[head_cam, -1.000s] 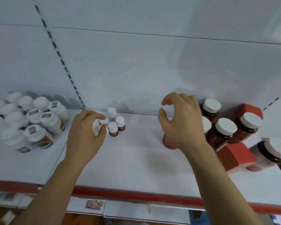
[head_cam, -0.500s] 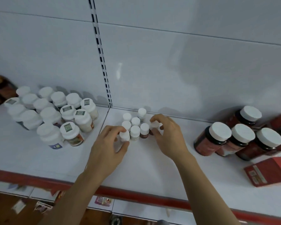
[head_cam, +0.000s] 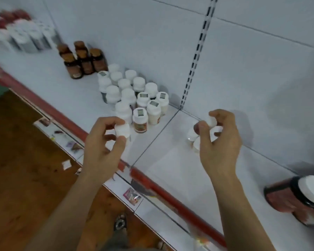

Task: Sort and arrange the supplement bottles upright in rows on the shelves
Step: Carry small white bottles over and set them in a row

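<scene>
My left hand (head_cam: 102, 144) pinches a small white-capped bottle (head_cam: 122, 130) by its cap, held above the shelf's front edge next to a cluster of white bottles (head_cam: 132, 95). My right hand (head_cam: 218, 136) curls its fingers round one small white-capped bottle (head_cam: 212, 121) at the top of a group of small bottles (head_cam: 192, 135) that stand on the white shelf (head_cam: 170, 160). Part of that group is hidden behind my fingers.
Several brown bottles (head_cam: 80, 59) stand further left, with blurred bottles (head_cam: 22, 37) beyond. A large red jar with a white lid (head_cam: 295, 193) stands at the far right. A red strip (head_cam: 170, 189) edges the shelf; a slotted upright (head_cam: 196, 55) divides the back panel. Wooden floor lies below left.
The view swung left. My left hand lifted a small bottle away from the group toward the large white bottles. My right hand stayed at the small group, gripping one.
</scene>
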{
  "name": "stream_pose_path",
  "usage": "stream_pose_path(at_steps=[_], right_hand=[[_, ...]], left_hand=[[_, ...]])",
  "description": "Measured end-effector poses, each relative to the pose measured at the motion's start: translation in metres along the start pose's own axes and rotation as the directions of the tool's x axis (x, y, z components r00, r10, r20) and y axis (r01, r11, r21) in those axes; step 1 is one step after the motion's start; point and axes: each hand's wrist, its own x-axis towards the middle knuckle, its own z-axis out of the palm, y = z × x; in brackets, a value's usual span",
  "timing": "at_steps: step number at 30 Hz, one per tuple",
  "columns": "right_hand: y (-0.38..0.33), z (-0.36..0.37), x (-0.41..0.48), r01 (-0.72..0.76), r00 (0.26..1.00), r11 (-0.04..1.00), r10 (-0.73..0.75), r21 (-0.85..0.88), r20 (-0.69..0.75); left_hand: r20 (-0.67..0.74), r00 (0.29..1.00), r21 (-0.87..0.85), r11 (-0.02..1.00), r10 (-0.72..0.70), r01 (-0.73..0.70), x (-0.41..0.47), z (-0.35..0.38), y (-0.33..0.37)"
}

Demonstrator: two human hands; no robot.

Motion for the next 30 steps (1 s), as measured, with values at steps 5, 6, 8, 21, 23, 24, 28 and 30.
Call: stream_pose_path(at_steps=[5,6,8,21,23,24,28,30], right_hand=[[-0.068,0.081,-0.013,0.124,0.979,0.975,-0.15,0.182,0.136],[-0.083,0.099,-0.017,0.143,0.969,0.965,-0.182,0.218,0.169],[-0.112,0.141,-0.022,0.183,0.94,0.948,-0.247,0.261,0.236],[-0.307,0.464,-0.055,0.071,0.741,0.94,-0.274,0.334,0.613],[-0.331,0.503,-0.055,0.078,0.726,0.94,-0.282,0.334,0.627],[-0.343,0.523,-0.053,0.079,0.724,0.94,-0.283,0.333,0.629],[-0.386,0.612,-0.042,0.104,0.72,0.933,-0.31,0.345,0.621],[-0.407,0.66,-0.034,0.112,0.726,0.926,-0.324,0.36,0.606]], left_hand=[[-0.313,0.944,-0.056,0.994,-0.104,0.091,0.001,-0.089,-0.025],[-0.359,0.925,-0.059,0.992,-0.124,0.11,0.003,-0.108,-0.031],[-0.431,0.894,-0.037,0.992,-0.124,0.119,0.008,-0.149,-0.045],[-0.596,0.8,0.204,0.949,-0.073,0.239,0.06,-0.474,-0.156],[-0.618,0.785,0.225,0.945,-0.051,0.238,0.075,-0.512,-0.169],[-0.625,0.78,0.234,0.943,-0.041,0.237,0.082,-0.53,-0.176],[-0.648,0.759,0.23,0.934,-0.061,0.272,0.121,-0.593,-0.218],[-0.663,0.745,0.235,0.925,-0.072,0.299,0.147,-0.622,-0.243]])
